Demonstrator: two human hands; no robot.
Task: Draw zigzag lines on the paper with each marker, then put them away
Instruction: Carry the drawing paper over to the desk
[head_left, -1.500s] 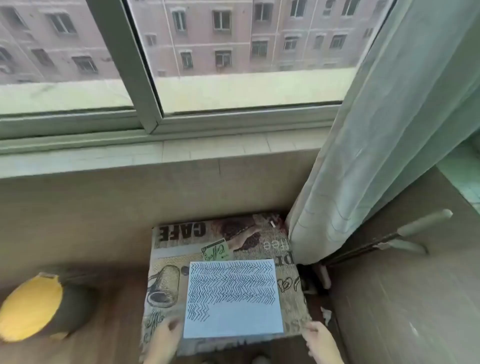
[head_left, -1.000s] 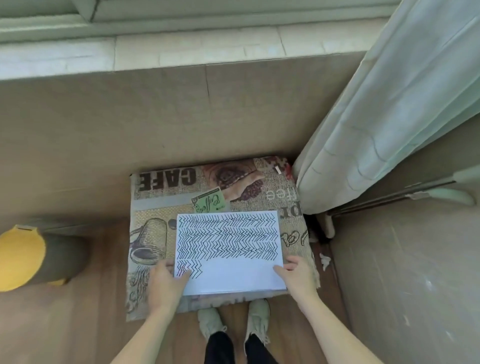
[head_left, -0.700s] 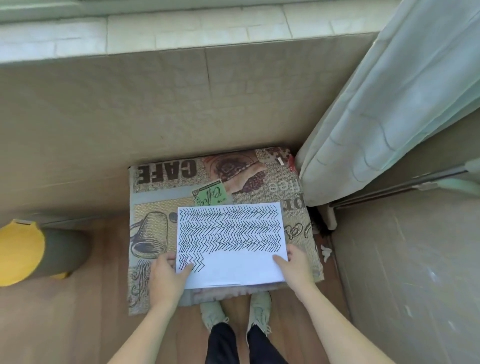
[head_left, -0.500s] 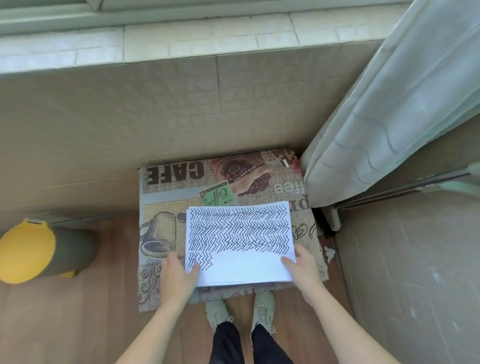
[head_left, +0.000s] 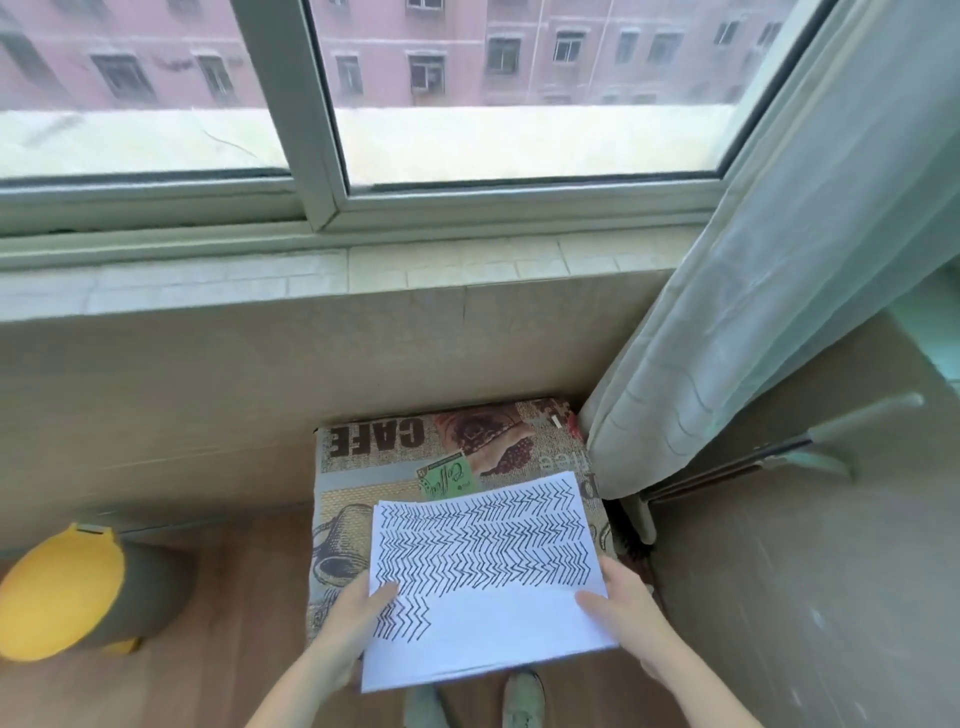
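A thin stack of white paper (head_left: 498, 623), its top sheet filled with rows of black zigzag lines, is lifted off a cushion printed with coffee pictures and the word CAFE (head_left: 363, 467). My left hand (head_left: 358, 618) grips the stack's left edge, thumb on top. My right hand (head_left: 623, 608) grips the right edge the same way. No marker shows anywhere in the view.
A pale curtain (head_left: 753, 291) hangs at the right beside the cushion. A yellow and grey bolster (head_left: 67, 592) lies on the wooden floor at the left. A tiled sill (head_left: 311, 280) and a window run along the back. My shoes (head_left: 522, 701) show below the paper.
Both hands took hold of the paper's side edges and raised the stack off the cushion toward me. The camera has tilted back up, so the window is in view again.
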